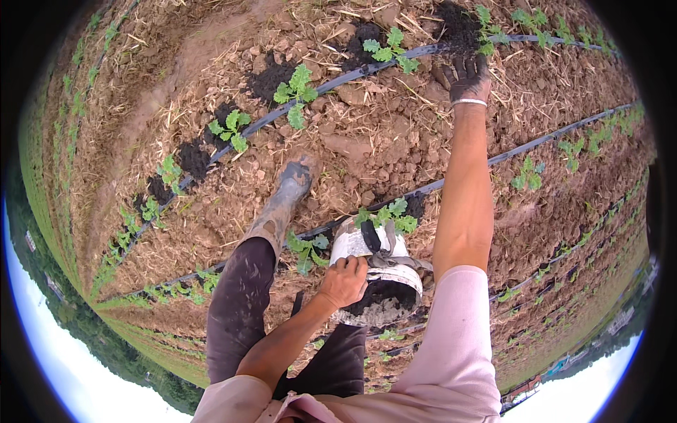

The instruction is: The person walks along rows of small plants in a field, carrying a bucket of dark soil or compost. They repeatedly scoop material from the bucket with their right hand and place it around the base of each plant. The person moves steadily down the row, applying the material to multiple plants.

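Observation:
My left hand (344, 282) is closed on the rim of a white bucket (347, 241), which tilts so that its mouth faces me. Inside lies dark, crumbly soil-like material (384, 295) with a paler grey patch at the near side. A dark strap (386, 259) crosses the bucket. Far off to the right, my outstretched right hand (466, 76) reaches down to the ground, its fingers extended and blackened with soil. Its fingertips are at a mound of dark soil (458, 29) beside a leafy green seedling (485, 32). A pale band circles the right wrist.
A black drip hose (331, 84) curves along the far row, with seedlings (296, 90) and dark soil heaps (269, 79) beside it. A second hose (522, 148) runs behind the bucket, where leaves (305, 252) touch close by. My muddy boot (293, 182) stands between both rows.

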{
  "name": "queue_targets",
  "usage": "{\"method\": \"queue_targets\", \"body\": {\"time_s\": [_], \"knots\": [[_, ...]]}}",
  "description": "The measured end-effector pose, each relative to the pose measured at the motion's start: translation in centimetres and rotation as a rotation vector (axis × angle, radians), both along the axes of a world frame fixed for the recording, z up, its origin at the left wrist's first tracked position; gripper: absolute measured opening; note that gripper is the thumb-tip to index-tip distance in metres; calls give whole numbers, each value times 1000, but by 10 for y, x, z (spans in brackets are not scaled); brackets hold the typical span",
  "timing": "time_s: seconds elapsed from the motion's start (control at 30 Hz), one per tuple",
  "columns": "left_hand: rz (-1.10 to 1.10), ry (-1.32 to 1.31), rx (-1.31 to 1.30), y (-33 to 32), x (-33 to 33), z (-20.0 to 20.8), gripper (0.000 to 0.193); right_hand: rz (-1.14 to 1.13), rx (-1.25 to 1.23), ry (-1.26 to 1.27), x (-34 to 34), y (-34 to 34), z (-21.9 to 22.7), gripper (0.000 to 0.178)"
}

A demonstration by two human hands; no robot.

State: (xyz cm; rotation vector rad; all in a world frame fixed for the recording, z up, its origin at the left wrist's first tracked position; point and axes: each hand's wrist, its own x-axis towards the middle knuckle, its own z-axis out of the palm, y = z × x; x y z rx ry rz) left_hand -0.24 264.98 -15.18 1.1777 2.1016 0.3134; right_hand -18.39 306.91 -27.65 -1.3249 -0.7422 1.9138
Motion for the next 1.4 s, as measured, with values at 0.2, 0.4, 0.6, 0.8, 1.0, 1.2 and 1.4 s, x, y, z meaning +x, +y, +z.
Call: {"method": "queue_targets", "body": {"time_s": [0.2,0.4,0.6,0.8,1.0,1.2,1.4], "knots": [[14,-15,2,-4,-2,1,51,64,-84,-77,91,-96,30,22],[17,11,-13,-5,-1,2,49,54,-100,-268,200,-206,113,19],[39,3,62,1,11,-5,44,400,38,-558,342,-318,171,17],[7,51,8,0,17,-6,47,916,385,-1350,406,-360,142,53],[58,28,16,-1,20,-5,41,900,367,-1257,387,-371,129,79],[60,36,10,-4,21,-5,41,1235,531,-1351,368,-352,108,81],[48,72,28,-2,24,-7,42,1300,537,-1272,364,-342,64,78]]}}
